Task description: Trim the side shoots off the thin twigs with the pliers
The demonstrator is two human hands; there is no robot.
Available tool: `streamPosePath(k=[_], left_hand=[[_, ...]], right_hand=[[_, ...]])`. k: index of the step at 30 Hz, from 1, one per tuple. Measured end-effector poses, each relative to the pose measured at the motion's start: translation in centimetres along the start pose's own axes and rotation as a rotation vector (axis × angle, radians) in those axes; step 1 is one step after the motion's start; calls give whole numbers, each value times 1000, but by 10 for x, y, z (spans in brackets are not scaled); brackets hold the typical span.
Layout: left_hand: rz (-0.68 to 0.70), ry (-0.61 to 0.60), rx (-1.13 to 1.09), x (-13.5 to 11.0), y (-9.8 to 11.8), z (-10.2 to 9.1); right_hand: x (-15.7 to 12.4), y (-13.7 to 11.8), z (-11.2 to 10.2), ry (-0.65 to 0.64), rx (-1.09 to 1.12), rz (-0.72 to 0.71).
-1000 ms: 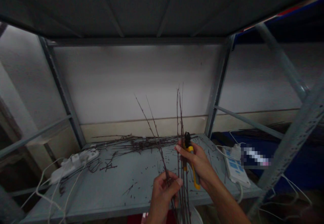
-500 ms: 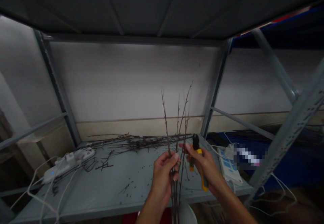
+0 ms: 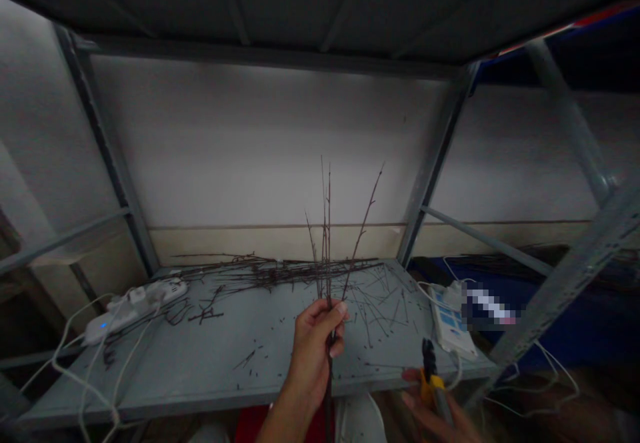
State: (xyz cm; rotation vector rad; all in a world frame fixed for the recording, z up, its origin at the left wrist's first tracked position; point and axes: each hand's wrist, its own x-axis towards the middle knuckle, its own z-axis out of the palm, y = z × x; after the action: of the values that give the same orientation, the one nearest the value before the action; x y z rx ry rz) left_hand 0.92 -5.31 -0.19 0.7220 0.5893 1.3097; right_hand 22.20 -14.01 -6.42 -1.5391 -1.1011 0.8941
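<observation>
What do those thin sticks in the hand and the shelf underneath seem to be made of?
The thin sticks look like natural wood, probably cut twigs: dark bark, small buds, uneven bends. The shelf looks like matte grey painted or galvanized steel, judging by its flat sheet and punched uprights.

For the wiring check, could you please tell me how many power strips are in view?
2: a white power strip on the shelf's left, and a blue-panelled power strip at its right edge.
</observation>
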Motion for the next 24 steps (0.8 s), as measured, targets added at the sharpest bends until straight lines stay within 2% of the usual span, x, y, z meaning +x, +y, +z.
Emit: streamPosePath(k=[1,3,5,8,11,15,20,24], left_hand=[[4,1,9,-1,1,1],[17,-1,29,-3,3,3],[33,1,54,-6,5,6],[44,13,77,-11,7,9],[45,20,75,-14,8,9],[59,28,77,-17,11,8],[49,50,60,-18,16,8],[41,61,43,-16,15,6]], right_hand=[[5,-15,-2,17,-48,-66],[18,-51,-5,54,-417,-471],[31,-88,-5,97,-764,-756],[43,-131,-3,154,-1108,-978],[46,-152,1,168,-1292,-1059],[46,-160,5,131,-1390,-1110],[49,-153,8,129,-1411,-1138],[59,-135,6,99,-1300,-1203]])
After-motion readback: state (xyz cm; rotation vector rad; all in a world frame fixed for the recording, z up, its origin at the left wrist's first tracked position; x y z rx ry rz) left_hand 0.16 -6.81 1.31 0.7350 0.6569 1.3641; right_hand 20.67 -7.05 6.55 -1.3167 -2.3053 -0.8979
